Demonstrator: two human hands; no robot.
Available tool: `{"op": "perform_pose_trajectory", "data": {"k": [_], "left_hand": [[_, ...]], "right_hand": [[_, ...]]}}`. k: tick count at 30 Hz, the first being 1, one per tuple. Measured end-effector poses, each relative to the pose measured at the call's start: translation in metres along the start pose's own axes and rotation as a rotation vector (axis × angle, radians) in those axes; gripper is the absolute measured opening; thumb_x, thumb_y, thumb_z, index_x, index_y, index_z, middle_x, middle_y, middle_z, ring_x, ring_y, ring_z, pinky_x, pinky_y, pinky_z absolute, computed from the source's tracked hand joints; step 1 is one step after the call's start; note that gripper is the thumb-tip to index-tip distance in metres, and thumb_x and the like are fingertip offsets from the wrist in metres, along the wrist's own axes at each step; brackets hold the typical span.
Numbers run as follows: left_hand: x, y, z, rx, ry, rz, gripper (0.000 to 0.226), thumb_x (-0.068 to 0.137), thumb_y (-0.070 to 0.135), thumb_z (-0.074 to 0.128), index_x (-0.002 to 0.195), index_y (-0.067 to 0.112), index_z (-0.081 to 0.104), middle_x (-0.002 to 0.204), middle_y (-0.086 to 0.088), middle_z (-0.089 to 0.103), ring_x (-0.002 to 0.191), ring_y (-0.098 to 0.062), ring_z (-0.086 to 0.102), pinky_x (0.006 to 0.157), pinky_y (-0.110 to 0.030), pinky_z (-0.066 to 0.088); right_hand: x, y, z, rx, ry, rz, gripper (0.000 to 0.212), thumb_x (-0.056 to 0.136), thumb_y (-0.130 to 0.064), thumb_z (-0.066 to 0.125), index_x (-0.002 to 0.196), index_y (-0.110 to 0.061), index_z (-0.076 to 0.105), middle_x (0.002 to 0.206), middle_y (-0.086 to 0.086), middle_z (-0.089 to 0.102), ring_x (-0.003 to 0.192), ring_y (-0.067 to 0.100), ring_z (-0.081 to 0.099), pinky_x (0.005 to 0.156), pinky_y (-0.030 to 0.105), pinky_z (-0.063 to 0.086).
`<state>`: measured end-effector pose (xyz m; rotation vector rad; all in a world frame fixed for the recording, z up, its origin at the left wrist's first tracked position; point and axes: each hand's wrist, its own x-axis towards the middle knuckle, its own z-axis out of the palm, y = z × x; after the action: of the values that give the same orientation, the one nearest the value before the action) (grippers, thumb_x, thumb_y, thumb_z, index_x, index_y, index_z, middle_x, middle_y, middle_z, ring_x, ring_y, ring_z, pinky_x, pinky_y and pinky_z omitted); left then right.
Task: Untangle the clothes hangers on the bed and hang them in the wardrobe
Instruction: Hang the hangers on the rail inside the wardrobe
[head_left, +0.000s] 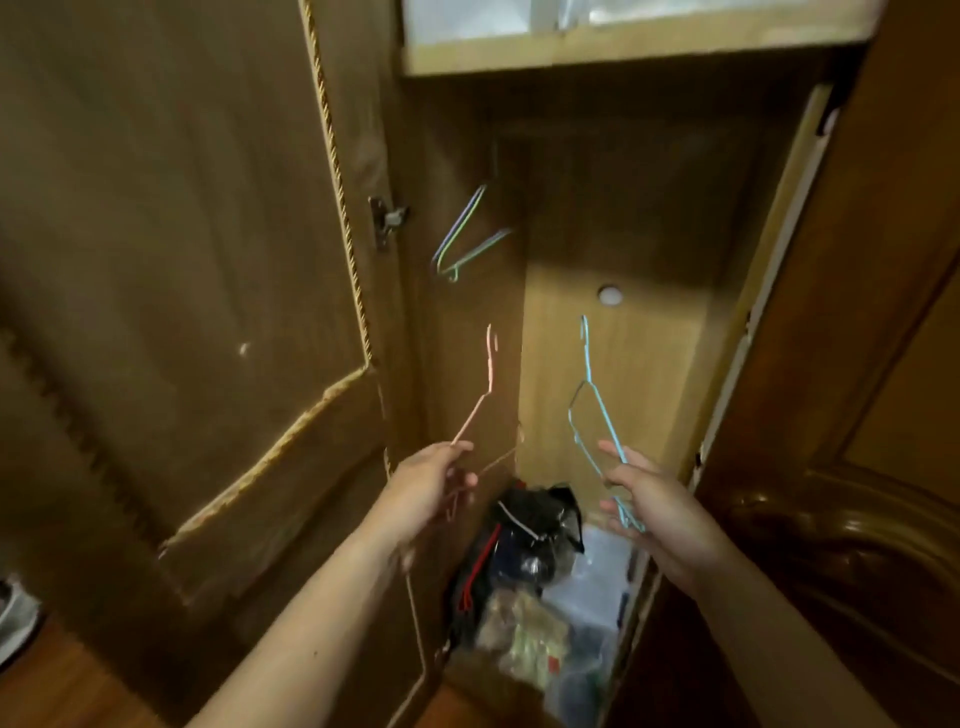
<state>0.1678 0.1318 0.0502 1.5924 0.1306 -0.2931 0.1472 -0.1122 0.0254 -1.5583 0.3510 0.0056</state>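
1. You are standing at an open wardrobe (613, 218), looking down into its narrow compartment, with both arms reaching forward.
2. Your left hand (431, 488) is pinching the lower wire of a pink hanger (125, 364), its hook pointing up toward the inside of the wardrobe.
3. Your right hand (649, 504) is curling its fingers around the lower part of a blue hanger (592, 395), which is also standing hook-up, well apart from the pink one.
4. Several hanging hangers (462, 239) are already suspended higher up on the left side, green and purple among them; what they hook onto is hidden in shadow.
5. These hangers are looking like thin coated wire: light, springy, likely to twist in your fingers and snag on one another. Holding near the shoulder bend should be giving steadier control of the hook.
6. The compartment is tight. The open door (182, 260) is flanking your left arm, the side panel is crowding your right, and a shelf edge (623, 52) is overhanging above.
7. Bags and bundles (524, 571) are filling the wardrobe floor beneath your hands.
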Motion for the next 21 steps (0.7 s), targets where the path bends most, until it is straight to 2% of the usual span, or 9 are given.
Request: {"op": "perform_pose_trajectory", "data": {"k": [3, 5, 7, 10, 16, 21], "left_hand": [[0.028, 0.041, 0.016, -0.033, -0.018, 0.105, 0.027, 0.102, 0.039, 0.045, 0.113, 0.032, 0.069, 0.094, -0.009, 0.071, 0.092, -0.025, 0.071, 0.082, -0.033, 0.052], [0.042, 0.056, 0.023, -0.03, -0.003, 0.14, 0.027, 0.103, 0.039, 0.045, 0.113, 0.032, 0.068, 0.098, -0.011, 0.072, 0.098, -0.028, 0.07, 0.081, -0.032, 0.053], [0.056, 0.073, 0.028, -0.049, -0.004, 0.178, 0.027, 0.103, 0.038, 0.044, 0.114, 0.031, 0.068, 0.097, -0.011, 0.073, 0.094, -0.027, 0.071, 0.075, -0.03, 0.052], [0.082, 0.102, 0.028, -0.106, -0.008, 0.251, 0.028, 0.104, 0.034, 0.042, 0.115, 0.027, 0.067, 0.087, -0.009, 0.07, 0.083, -0.024, 0.068, 0.071, -0.031, 0.05], [0.139, 0.152, 0.019, -0.039, -0.011, 0.362, 0.026, 0.104, 0.036, 0.042, 0.116, 0.031, 0.065, 0.088, -0.006, 0.072, 0.087, -0.021, 0.068, 0.077, -0.03, 0.05], [0.201, 0.194, 0.023, 0.01, -0.022, 0.46, 0.027, 0.105, 0.032, 0.041, 0.116, 0.025, 0.065, 0.085, -0.005, 0.07, 0.081, -0.019, 0.063, 0.074, -0.029, 0.045]], "right_hand": [[0.036, -0.034, -0.009, 0.001, 0.082, -0.118, 0.034, 0.1, -0.027, 0.05, 0.127, -0.044, 0.057, 0.106, -0.012, 0.061, 0.082, 0.018, 0.057, 0.074, 0.032, 0.046], [0.054, -0.049, -0.011, -0.011, 0.123, -0.148, 0.032, 0.099, -0.029, 0.051, 0.124, -0.047, 0.058, 0.103, -0.013, 0.06, 0.085, 0.019, 0.062, 0.073, 0.031, 0.048], [0.073, -0.064, -0.015, -0.005, 0.129, -0.191, 0.033, 0.098, -0.029, 0.053, 0.123, -0.047, 0.061, 0.102, -0.01, 0.062, 0.086, 0.019, 0.063, 0.07, 0.031, 0.048], [0.095, -0.096, -0.013, 0.007, 0.119, -0.263, 0.033, 0.098, -0.024, 0.054, 0.12, -0.047, 0.063, 0.115, -0.006, 0.063, 0.097, 0.022, 0.065, 0.071, 0.032, 0.046], [0.128, -0.124, 0.011, -0.009, 0.142, -0.29, 0.037, 0.099, -0.022, 0.052, 0.129, -0.042, 0.059, 0.123, -0.005, 0.061, 0.104, 0.019, 0.065, 0.079, 0.032, 0.049], [0.159, -0.122, 0.03, 0.039, 0.229, -0.254, 0.035, 0.097, -0.022, 0.055, 0.128, -0.037, 0.061, 0.115, -0.001, 0.065, 0.096, 0.019, 0.064, 0.064, 0.026, 0.042]]}}
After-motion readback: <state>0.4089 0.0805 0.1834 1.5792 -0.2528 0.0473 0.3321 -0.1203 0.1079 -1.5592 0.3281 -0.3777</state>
